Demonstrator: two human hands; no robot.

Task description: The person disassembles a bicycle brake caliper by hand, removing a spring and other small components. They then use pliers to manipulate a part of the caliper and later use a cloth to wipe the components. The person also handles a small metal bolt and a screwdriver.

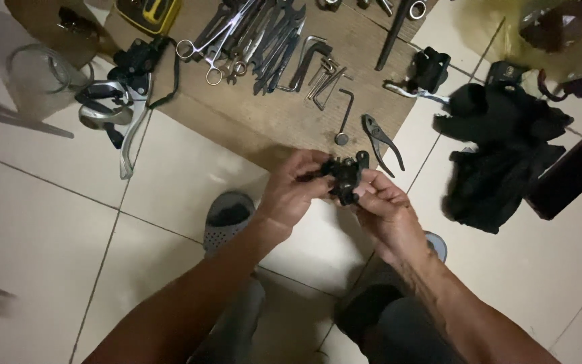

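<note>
Both hands hold a small black bicycle part [346, 176] above the white tiled floor, just in front of a wooden board [284, 114]. My left hand [292, 192] grips its left side with thumb and fingers. My right hand [384, 205] pinches its right side from below. The part's details are too dark to make out.
On the board lie several wrenches [271, 40], scissors-like clamps [213, 47], hex keys [325, 77] and pliers [380, 138]. A silver brake lever assembly [119, 108] lies left, another lever [420, 77] right. A black cloth [500, 152] and a dark box [570, 176] sit right. A grey sandal [229, 216] is below.
</note>
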